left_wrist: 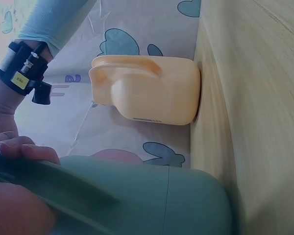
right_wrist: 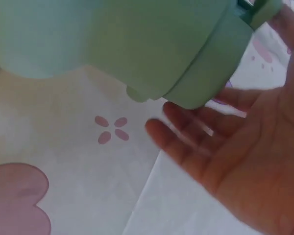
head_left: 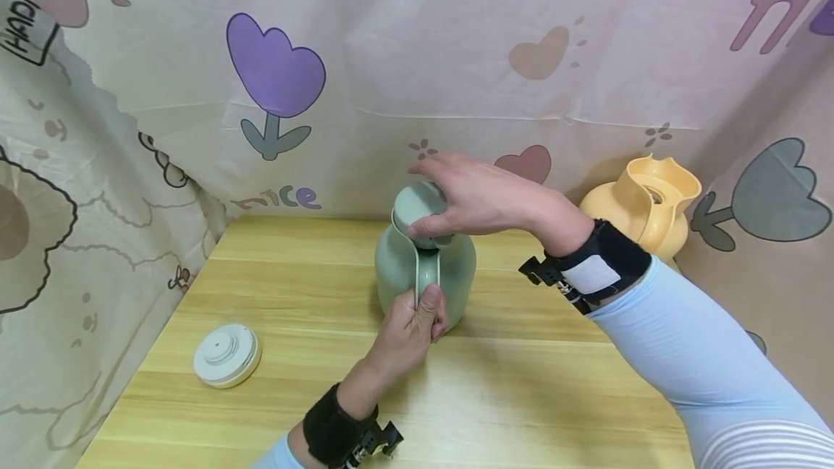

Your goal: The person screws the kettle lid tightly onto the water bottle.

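Two hands: handle gripped by left hand; right hand spread wide about green lid.
Green jug: stood upright on table, near its back edge.
Green lid: at the mouth; handling judged unfinished, seated or loose cannot be told.
Yellow jug: mouth uncovered; pale lid laid apart, shown by head view only.
Right wrist view: fingertips shown beside lid's rim, hidden from head view.

head: bright, soft shadows on table | left wrist: upper-left glare | right wrist: dim, fingers soft
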{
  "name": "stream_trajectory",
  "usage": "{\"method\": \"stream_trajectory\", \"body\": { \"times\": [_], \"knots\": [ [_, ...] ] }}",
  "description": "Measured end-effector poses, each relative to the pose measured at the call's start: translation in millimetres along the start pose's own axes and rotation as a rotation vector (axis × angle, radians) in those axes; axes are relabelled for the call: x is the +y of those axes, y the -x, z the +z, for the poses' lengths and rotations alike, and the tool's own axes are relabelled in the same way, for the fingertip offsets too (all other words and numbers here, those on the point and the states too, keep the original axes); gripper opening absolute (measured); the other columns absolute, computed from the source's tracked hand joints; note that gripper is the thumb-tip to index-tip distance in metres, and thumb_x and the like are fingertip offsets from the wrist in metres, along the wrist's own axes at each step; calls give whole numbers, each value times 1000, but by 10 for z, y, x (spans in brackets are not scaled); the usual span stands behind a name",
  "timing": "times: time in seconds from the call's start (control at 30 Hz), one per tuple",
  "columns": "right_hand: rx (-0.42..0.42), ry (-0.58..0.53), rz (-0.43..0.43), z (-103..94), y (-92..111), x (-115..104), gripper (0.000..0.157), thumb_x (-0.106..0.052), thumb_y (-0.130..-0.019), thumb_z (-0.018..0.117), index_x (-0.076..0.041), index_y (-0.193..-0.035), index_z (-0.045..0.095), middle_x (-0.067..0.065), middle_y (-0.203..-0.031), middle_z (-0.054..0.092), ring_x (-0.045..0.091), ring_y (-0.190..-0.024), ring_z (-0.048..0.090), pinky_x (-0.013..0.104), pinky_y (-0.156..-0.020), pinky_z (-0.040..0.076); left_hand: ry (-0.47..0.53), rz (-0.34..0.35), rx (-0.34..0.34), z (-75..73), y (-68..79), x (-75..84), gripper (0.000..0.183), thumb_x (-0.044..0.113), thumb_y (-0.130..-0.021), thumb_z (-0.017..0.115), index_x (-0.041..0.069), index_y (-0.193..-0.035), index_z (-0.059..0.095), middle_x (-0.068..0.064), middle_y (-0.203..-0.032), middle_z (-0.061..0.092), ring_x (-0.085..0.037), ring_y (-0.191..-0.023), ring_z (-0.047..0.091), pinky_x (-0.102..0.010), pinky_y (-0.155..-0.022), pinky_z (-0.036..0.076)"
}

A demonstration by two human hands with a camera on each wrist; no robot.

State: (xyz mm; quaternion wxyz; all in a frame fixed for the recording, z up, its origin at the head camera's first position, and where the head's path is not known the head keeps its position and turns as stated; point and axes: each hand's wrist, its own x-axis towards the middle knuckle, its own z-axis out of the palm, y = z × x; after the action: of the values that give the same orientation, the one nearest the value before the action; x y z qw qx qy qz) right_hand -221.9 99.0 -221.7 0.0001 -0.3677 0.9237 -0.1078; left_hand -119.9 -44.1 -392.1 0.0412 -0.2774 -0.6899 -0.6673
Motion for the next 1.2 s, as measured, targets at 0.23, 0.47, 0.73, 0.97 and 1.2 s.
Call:
{"method": "stream_trajectory", "body": {
  "times": [0.23,0.47,0.73,0.97,1.2],
  "knots": [
    [-23,-58,-75,-2,-36,12,57,-45,-81,66,-21,-131,52,-6,-119,54,12,-103,48,32,-83,45,10,-5,8,6,-6,0,43,22,-108,28,6,-70,44,-9,-57,43,-15,-50,42,-25,-47,38],
    [27,-1,-6,28,-56,23,57,-66,-78,64,-24,-115,56,-6,-106,52,13,-95,50,32,-75,46,8,-2,6,-9,-7,-2,43,21,-108,28,6,-71,44,-9,-57,43,-14,-51,42,-25,-47,38],
    [-57,-139,-98,-18,25,151,65,-56,-87,61,-23,-140,44,-4,-139,46,10,-125,42,37,-103,39,-2,-6,18,-16,-3,-16,43,22,-108,28,7,-71,45,-8,-57,44,-13,-51,43,-25,-47,39],
    [-146,-230,-111,-55,78,218,67,-35,-87,67,-29,-146,36,-11,-138,46,4,-120,46,35,-104,41,-3,-15,24,-11,-1,-17,43,22,-108,28,6,-72,45,-9,-57,44,-15,-51,43,-25,-47,39],
    [-39,-151,-82,-6,54,243,70,-61,-79,68,-21,-134,50,-8,-124,54,11,-107,51,34,-91,46,-6,-9,24,-4,-2,-26,43,22,-108,28,7,-72,45,-7,-57,44,-13,-51,42,-25,-47,38]
  ]
}}
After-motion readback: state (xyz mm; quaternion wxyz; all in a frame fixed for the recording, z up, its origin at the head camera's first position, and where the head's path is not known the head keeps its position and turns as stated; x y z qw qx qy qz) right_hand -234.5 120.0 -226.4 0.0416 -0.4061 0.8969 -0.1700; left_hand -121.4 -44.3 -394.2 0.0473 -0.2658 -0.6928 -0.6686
